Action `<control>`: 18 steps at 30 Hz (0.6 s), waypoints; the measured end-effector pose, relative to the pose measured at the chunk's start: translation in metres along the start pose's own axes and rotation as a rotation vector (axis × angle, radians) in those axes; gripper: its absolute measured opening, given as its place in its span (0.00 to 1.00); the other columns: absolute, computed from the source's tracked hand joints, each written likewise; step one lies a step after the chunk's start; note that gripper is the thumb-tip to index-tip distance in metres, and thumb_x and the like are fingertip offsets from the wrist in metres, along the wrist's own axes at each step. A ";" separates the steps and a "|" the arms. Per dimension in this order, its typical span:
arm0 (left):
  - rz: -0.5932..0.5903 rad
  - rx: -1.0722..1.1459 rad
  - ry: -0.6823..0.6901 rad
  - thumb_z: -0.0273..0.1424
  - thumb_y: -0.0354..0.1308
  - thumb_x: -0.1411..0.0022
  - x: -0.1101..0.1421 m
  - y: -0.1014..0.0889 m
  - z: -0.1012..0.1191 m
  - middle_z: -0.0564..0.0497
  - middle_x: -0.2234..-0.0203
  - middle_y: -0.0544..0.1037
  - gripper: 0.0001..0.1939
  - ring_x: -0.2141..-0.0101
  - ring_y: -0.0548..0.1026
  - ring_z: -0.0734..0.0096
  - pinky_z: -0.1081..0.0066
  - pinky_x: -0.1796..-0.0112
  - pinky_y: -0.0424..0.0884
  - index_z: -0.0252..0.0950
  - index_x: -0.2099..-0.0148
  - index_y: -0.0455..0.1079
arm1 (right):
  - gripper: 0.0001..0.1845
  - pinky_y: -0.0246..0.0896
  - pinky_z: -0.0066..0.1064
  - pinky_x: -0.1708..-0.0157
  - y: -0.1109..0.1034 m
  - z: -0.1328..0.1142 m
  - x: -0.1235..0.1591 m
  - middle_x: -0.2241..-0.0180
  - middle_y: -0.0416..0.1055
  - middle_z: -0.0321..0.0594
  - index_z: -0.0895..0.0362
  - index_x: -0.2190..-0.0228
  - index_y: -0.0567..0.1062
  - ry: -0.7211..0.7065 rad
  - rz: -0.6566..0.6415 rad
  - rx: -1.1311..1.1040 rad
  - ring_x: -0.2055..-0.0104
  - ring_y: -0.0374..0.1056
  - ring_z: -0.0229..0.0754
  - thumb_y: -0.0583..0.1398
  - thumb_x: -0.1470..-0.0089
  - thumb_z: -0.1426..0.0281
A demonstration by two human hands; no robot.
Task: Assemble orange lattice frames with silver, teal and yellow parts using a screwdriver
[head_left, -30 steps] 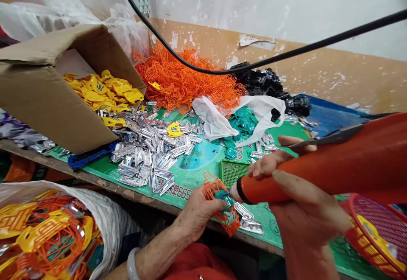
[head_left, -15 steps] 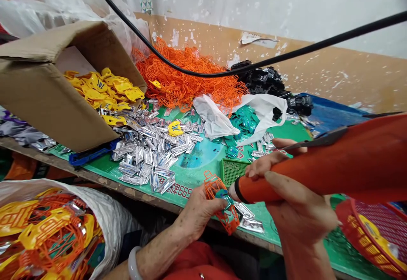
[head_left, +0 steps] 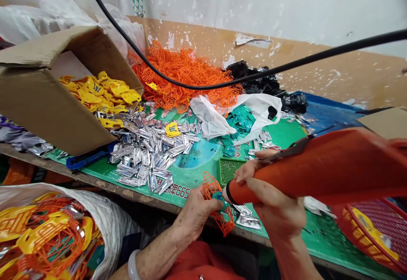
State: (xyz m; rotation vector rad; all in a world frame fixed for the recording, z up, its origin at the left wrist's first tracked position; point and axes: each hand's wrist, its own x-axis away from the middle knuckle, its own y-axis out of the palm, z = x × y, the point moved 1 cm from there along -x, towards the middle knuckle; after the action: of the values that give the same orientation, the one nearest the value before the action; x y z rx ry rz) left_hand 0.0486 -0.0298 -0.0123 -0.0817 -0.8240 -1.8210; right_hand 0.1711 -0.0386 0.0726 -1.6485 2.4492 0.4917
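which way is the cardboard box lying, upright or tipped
Tipped on its side: the cardboard box has its opening facing sideways, showing yellow plastic parts inside.

Peeling wall (head_left: 302,12); apparently wood-edged green table (head_left: 288,133)

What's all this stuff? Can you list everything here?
Driver: one, orange-red, right hand
Workpiece: one, orange and teal, left hand
Table: one, green, centre
Box: one, brown, left
Clips: many, yellow, mostly in box
Plates: many, silver, centre-left
Frames: many, orange, back
Black parts: many, black, back
Bag: one, white, around teal parts
Teal parts: many, teal, centre
Small basket: one, green, centre
Big basket: one, red, right
Sack: one, white, front left
Cable: one, black, overhead
Bracelet: one, white, left wrist
Left hand, right hand: bare, front
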 end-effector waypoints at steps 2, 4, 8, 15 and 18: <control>0.010 -0.006 0.002 0.23 0.60 0.63 0.001 0.001 0.001 0.54 0.77 0.73 0.13 0.76 0.70 0.71 0.72 0.76 0.68 0.34 0.69 0.70 | 0.17 0.66 0.41 0.66 -0.001 0.003 0.001 0.75 0.70 0.33 0.53 0.64 0.70 -0.008 -0.007 -0.005 0.73 0.69 0.42 0.65 0.60 0.71; 0.011 -0.014 -0.004 0.23 0.60 0.63 0.001 0.001 0.002 0.54 0.76 0.73 0.14 0.76 0.70 0.71 0.73 0.76 0.68 0.33 0.68 0.70 | 0.17 0.66 0.40 0.66 -0.003 0.005 0.002 0.75 0.70 0.33 0.53 0.63 0.71 -0.015 -0.016 -0.007 0.72 0.69 0.42 0.65 0.59 0.71; -0.020 -0.010 0.020 0.24 0.63 0.62 0.003 0.000 0.002 0.53 0.76 0.73 0.14 0.74 0.70 0.71 0.73 0.73 0.67 0.33 0.67 0.71 | 0.19 0.65 0.40 0.66 -0.004 0.002 0.002 0.75 0.70 0.33 0.54 0.62 0.72 -0.004 -0.021 -0.041 0.73 0.68 0.42 0.65 0.60 0.71; -0.087 -0.093 0.050 0.27 0.67 0.58 0.006 0.000 0.006 0.52 0.74 0.75 0.15 0.74 0.68 0.74 0.75 0.70 0.64 0.31 0.64 0.74 | 0.21 0.64 0.36 0.72 -0.001 -0.021 -0.004 0.78 0.70 0.31 0.53 0.61 0.73 -0.025 -0.004 -0.194 0.76 0.66 0.39 0.65 0.60 0.74; -0.092 -0.069 0.024 0.28 0.68 0.57 0.007 0.002 0.006 0.51 0.73 0.76 0.16 0.73 0.71 0.73 0.73 0.69 0.66 0.31 0.63 0.74 | 0.19 0.65 0.35 0.72 -0.004 -0.026 -0.006 0.78 0.71 0.31 0.52 0.62 0.73 -0.042 -0.016 -0.260 0.76 0.66 0.38 0.64 0.59 0.76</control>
State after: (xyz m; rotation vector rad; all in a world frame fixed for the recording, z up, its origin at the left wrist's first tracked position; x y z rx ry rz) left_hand 0.0451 -0.0321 -0.0035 -0.0674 -0.7594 -1.9335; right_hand 0.1787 -0.0440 0.0977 -1.7279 2.4241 0.8648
